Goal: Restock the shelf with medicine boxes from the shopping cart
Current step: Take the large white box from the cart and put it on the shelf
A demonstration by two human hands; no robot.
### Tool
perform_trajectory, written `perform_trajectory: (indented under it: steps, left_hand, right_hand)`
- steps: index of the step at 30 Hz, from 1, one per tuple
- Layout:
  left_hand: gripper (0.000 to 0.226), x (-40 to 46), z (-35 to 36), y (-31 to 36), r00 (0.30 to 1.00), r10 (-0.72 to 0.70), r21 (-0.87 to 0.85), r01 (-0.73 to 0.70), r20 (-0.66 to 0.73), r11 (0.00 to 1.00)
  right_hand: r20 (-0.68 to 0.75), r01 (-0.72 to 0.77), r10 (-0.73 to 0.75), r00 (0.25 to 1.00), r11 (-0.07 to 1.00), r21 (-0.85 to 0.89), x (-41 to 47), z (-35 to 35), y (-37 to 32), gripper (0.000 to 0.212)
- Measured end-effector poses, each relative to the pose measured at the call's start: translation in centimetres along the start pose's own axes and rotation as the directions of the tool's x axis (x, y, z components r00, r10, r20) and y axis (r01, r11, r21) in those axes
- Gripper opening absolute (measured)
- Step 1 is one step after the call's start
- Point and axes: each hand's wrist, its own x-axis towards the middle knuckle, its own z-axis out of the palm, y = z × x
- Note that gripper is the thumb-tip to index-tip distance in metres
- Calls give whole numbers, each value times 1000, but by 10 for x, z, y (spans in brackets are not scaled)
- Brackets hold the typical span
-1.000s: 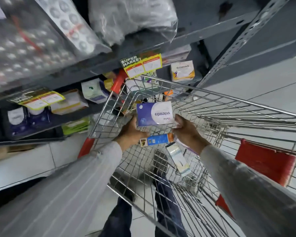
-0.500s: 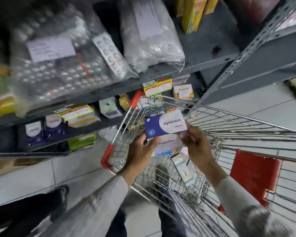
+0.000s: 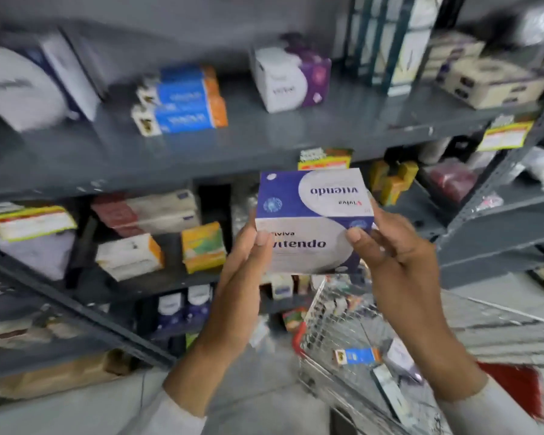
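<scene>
Vitendo box clamped between my left hand and right hand, shopping cart below, shelf just beyond

Both hands held a blue-and-white Vitendo box up in front of the grey shelf, w/ left hand gripping its left edge and right hand its right edge. On the shelf board above: stacked blue-orange boxes and a white-purple box. Wire shopping cart sat lower right, a small blue box inside. View was blurred.
</scene>
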Motion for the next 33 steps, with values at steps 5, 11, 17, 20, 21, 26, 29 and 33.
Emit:
perform_trajectory:
  steps: [5, 11, 17, 20, 21, 26, 29, 33]
  left_hand:
    - [60, -12, -91, 84, 965, 237, 54, -233, -109, 971]
    - [50, 1, -203, 152, 919, 273, 167, -233, -283, 958]
    - [54, 29, -279, 185, 906, 262, 248, -184, -332, 951]
    - [50, 54, -301, 189, 901, 239, 239, -158, -363, 958]
    - [50, 60, -305, 189, 901, 227, 228, -149, -370, 962]
    - [53, 80, -322, 173, 893, 195, 231, -107, -406, 967]
    - [48, 81, -324, 165, 887, 191, 283, -71, -421, 956]
    - [56, 75, -313, 153, 769, 340, 434, -91, -541, 896]
  right_hand:
    - [137, 139, -157, 978, 982, 131, 19, 91, -79, 45]
    - [303, 194, -263, 916, 951, 241, 54, 215, -141, 47]
    - [286, 257, -278, 917, 960, 110, 106, 333, -164, 45]
    - [317, 174, -195, 928, 980, 96, 129, 375, -164, 44]
    - [338, 137, -159, 928, 987, 90, 136, 386, -162, 44]
    - [419, 73, -81, 905, 997, 36, 151, 409, -148, 48]
    - [455, 77, -82, 887, 997, 29, 152, 407, -146, 53]
    - [397, 61, -132, 908, 981, 185, 135, 371, -138, 49]
